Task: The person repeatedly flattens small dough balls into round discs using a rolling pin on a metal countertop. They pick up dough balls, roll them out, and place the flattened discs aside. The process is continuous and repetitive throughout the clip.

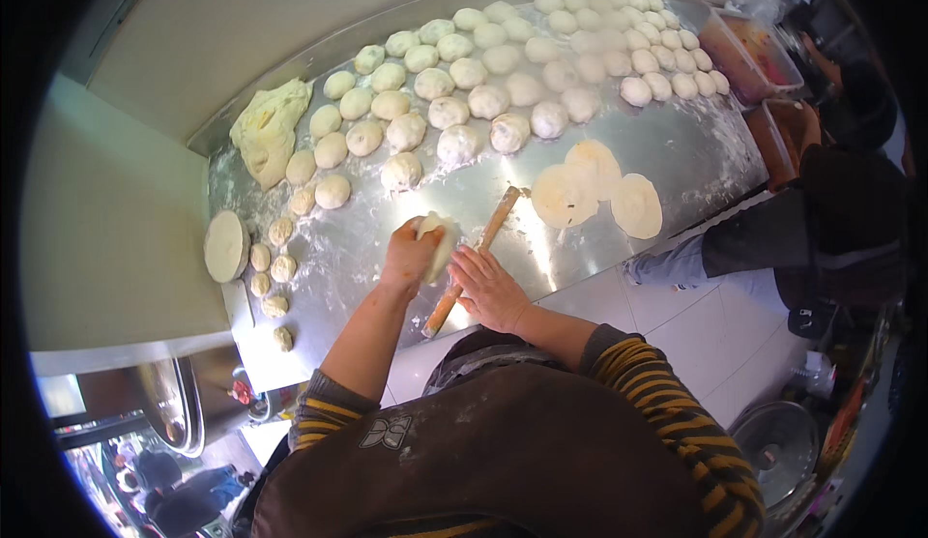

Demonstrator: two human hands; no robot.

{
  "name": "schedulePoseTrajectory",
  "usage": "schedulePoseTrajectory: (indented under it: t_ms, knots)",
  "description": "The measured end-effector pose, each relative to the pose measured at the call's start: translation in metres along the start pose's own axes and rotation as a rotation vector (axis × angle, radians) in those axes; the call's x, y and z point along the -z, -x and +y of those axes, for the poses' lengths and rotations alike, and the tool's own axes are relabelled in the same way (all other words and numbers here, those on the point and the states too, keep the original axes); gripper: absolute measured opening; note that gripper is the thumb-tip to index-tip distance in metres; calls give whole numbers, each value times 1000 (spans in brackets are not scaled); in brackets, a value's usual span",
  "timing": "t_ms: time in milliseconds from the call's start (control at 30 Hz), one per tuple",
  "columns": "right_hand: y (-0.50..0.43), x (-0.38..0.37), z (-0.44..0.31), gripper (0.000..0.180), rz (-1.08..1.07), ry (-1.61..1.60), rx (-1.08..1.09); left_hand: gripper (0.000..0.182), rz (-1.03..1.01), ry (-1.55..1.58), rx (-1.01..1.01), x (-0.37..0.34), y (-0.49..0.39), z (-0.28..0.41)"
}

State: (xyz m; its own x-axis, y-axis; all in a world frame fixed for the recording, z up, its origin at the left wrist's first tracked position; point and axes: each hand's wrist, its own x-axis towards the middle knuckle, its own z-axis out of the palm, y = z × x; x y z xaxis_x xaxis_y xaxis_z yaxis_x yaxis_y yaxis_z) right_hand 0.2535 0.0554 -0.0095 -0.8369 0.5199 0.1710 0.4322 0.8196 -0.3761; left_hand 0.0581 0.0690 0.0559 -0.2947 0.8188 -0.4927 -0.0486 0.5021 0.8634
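Observation:
My left hand (pixel 411 254) grips the edge of a flattened piece of dough (pixel 439 251), thumb on top, just left of a wooden rolling pin (pixel 499 217). The pin lies slantwise on the floured steel worktop (pixel 362 248). Over its lower half rests my right hand (pixel 489 288), palm down with fingers stretched out. Three thin dough rounds (pixel 564 196) lie overlapping or close together to the right of the pin. Beyond my hands stand rows of round filled-looking dough balls (pixel 458 144). Smaller dough pieces (pixel 283 268) sit to the left.
A large dough mass (pixel 270 132) and a bowl of flour-like powder (pixel 226 246) are at the left. Plastic tubs of food (pixel 754 52) stand at the far right end, where another person (pixel 848 226) is. The worktop's near edge runs along my apron.

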Motion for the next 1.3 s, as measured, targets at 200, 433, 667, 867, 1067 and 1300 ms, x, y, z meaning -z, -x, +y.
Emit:
schedulePoseTrajectory:
  t_ms: [200, 433, 667, 867, 1067, 1300]
  knots:
    - [4, -11, 4, 66, 85, 39, 41, 44, -450, 564, -24, -117, -19, 84]
    - [-3, -5, 3, 66, 43, 16, 45, 46, 272, 210, -237, -24, -26, -27]
    - [0, -7, 1, 64, 69, 26, 65, 53, 1282, -703, -152, 157, 51, -131]
    - [-1, -11, -1, 63, 38, 61, 94, 75, 1251, -464, -4, 235, 94, -162]
    - [-6, -11, -2, 60, 85, 71, 121, 38, 1332, -760, 43, 226, 79, -194]
    - [-4, -11, 1, 59, 52, 81, 102, 36, 999, -390, -399, 168, 32, -97]
